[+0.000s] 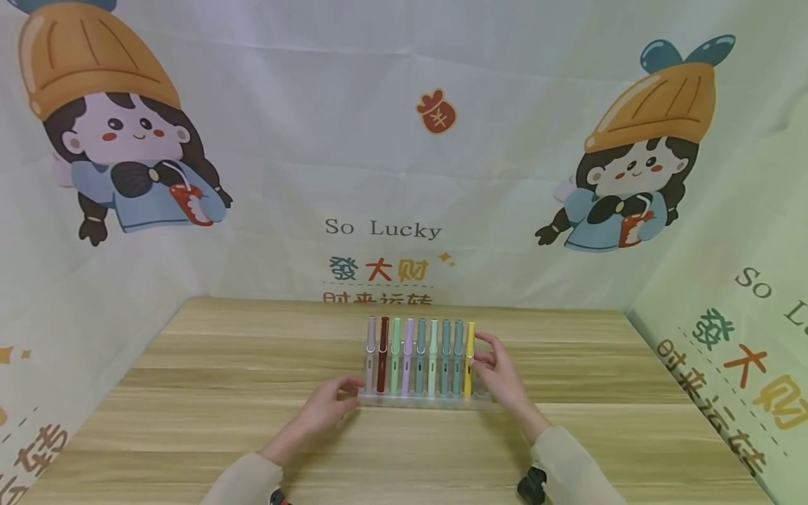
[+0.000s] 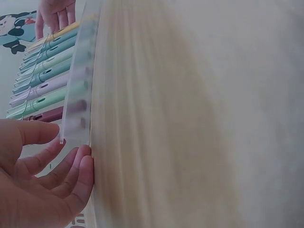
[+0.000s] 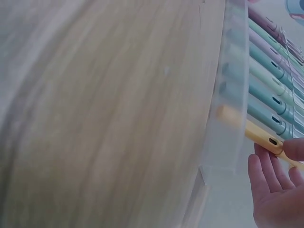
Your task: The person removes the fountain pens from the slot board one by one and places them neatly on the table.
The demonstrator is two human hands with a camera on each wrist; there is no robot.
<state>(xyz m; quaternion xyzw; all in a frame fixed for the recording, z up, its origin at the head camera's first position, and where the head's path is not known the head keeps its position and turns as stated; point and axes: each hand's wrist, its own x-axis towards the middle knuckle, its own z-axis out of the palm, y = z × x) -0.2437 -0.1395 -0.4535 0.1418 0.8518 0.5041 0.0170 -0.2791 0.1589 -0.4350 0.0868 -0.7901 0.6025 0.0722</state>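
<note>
A clear plastic pen stand (image 1: pixel 424 402) on the wooden table bears an upright row of fountain pens. At its right end is the yellow pen (image 1: pixel 470 344), its lower tip inside the stand. My right hand (image 1: pixel 503 375) pinches this pen, thumb on one side and fingers behind, as the right wrist view shows. At the opposite end my left hand (image 1: pixel 327 407) holds the stand's corner between thumb and fingertips. Nearest to it are a mauve pen (image 1: pixel 371 337) and a dark red pen (image 1: pixel 384 337). Green, lilac and teal pens fill the middle.
The wooden table (image 1: pixel 252 365) reaches back to a printed cloth backdrop (image 1: pixel 303 126) with cartoon figures and lettering. More of this cloth hangs at both sides. Beyond the yellow pen, the stand runs on a little to the right.
</note>
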